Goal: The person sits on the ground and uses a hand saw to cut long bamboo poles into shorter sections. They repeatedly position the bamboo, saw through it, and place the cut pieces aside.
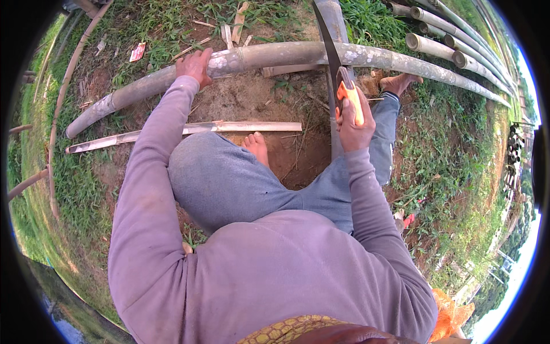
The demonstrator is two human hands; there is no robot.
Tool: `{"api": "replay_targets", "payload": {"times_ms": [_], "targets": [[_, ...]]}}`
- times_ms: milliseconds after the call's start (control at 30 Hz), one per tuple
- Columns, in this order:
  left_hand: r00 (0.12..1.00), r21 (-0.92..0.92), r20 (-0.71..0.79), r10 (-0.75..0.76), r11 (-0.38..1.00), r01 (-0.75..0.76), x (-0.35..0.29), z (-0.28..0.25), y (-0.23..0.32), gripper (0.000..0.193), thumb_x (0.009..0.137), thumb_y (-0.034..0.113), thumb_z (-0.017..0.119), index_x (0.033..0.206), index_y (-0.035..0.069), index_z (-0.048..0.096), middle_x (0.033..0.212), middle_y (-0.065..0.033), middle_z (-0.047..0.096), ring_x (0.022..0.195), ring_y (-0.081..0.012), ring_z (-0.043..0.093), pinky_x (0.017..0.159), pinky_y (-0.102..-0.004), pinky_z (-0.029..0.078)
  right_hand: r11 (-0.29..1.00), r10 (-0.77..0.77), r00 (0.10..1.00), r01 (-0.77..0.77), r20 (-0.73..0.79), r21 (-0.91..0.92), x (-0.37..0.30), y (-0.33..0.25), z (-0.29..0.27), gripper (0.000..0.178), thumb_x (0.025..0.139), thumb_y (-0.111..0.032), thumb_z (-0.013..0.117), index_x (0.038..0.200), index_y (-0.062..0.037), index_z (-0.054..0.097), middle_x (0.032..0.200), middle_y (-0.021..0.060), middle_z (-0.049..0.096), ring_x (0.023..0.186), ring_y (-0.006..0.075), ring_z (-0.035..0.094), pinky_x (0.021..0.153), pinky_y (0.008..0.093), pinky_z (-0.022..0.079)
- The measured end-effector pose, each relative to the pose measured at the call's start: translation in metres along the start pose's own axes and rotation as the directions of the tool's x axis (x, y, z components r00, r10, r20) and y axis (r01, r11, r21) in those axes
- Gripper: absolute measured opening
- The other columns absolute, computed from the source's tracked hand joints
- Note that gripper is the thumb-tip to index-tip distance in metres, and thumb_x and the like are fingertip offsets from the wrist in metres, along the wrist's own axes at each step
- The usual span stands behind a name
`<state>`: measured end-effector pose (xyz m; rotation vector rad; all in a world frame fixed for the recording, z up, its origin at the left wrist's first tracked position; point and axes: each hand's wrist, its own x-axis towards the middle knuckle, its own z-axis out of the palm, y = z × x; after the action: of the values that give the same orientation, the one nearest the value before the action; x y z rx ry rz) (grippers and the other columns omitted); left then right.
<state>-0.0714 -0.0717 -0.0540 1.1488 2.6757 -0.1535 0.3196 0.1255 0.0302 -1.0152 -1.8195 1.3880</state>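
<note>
A long, thick bamboo pole [275, 55] lies crosswise in front of me, its ends bending toward the rim of the view. My left hand [195, 67] is closed over the pole's left part, fingers on its far side. In my right hand [357, 127] is a hand saw [330, 50], gripped by its orange handle. The dark curved blade points away from me and overlaps the pole in view; whether its teeth touch the bamboo I cannot tell. A second pole [331, 17] runs away from me beneath the crosswise one, near the saw.
A split bamboo length [260, 126] lies on the ground by my bare foot [256, 148]. Several cut poles [431, 47] are stacked at the far right. Bamboo offcuts [240, 22] and a red-white wrapper [137, 52] lie in the grass. Orange sheeting [451, 314] shows at lower right.
</note>
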Motion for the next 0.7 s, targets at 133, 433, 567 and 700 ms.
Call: {"api": "replay_targets", "payload": {"times_ms": [133, 433, 567, 700], "targets": [[1.000, -0.007, -0.018, -0.021, 1.000, 0.021, -0.002, 0.000, -0.004, 0.085, 0.077, 0.030, 0.096, 0.149, 0.024, 0.051, 0.146, -0.0069, 0.064, 0.139, -0.0348, 0.061, 0.116, -0.0572, 0.044, 0.998, 0.013, 1.000, -0.013, 0.007, -0.055, -0.135, -0.020, -0.064, 0.055, 0.112, -0.027, 0.066, 0.158, 0.0008, 0.053, 0.115, 0.0111, 0.076, 0.066, 0.0042, 0.059, 0.055, 0.0208, 0.049], [0.999, -0.006, -0.035, -0.019, 1.000, 0.019, 0.005, -0.005, 0.004, 0.085, 0.074, 0.027, 0.095, 0.147, 0.026, 0.051, 0.143, -0.0071, 0.065, 0.138, -0.0332, 0.062, 0.116, -0.0574, 0.044, 0.996, 0.034, 0.999, -0.030, -0.042, 0.089, 0.054, -0.016, 0.022, 0.041, 0.109, -0.018, 0.072, 0.146, -0.0026, 0.065, 0.092, 0.0004, 0.070, 0.064, 0.0045, 0.058, 0.052, 0.0221, 0.048], [0.999, 0.006, 0.006, -0.045, 0.999, 0.045, 0.002, -0.009, 0.009, 0.084, 0.075, 0.029, 0.096, 0.146, 0.026, 0.052, 0.145, -0.0060, 0.064, 0.140, -0.0327, 0.061, 0.117, -0.0582, 0.044, 0.993, 0.051, 0.999, -0.050, -0.011, 0.106, -0.011, -0.007, -0.003, 0.044, 0.110, -0.017, 0.069, 0.152, -0.0035, 0.060, 0.095, 0.0023, 0.072, 0.063, 0.0044, 0.058, 0.052, 0.0209, 0.047], [0.998, -0.001, -0.012, -0.055, 0.998, 0.055, -0.005, -0.005, -0.001, 0.084, 0.076, 0.031, 0.097, 0.146, 0.025, 0.052, 0.144, -0.0058, 0.064, 0.141, -0.0332, 0.060, 0.117, -0.0599, 0.043, 0.999, 0.026, 1.000, -0.026, -0.006, -0.033, -0.146, -0.021, -0.068, 0.055, 0.111, -0.027, 0.068, 0.155, 0.0036, 0.054, 0.117, 0.0115, 0.076, 0.064, 0.0045, 0.059, 0.052, 0.0193, 0.046]]}}
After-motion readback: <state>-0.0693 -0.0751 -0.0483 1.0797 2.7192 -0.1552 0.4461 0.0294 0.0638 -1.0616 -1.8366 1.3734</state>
